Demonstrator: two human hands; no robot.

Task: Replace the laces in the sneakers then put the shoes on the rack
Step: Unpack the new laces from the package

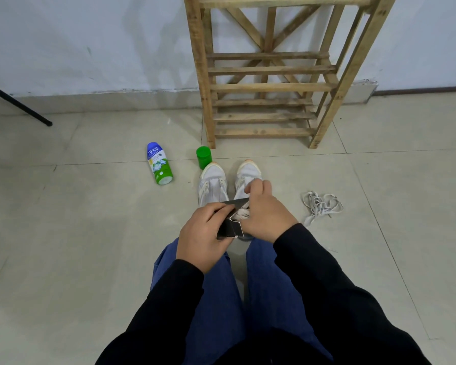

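Two white sneakers stand side by side on the floor, toes toward the rack: the left sneaker (212,184) and the right sneaker (245,175), partly hidden by my hands. My left hand (204,234) grips a small black cardboard packet (231,225). My right hand (266,210) pinches white laces (241,214) that stick out of the packet's open top. A loose tangle of old white laces (320,205) lies on the floor to the right. The wooden shoe rack (269,86) stands against the wall beyond the sneakers.
A green-and-white bottle (159,164) lies on its side left of the sneakers. A green cup-like cap (203,157) stands by the rack's left leg. A black stand leg (19,104) crosses the far left. My knees in blue trousers (216,285) are below my hands.
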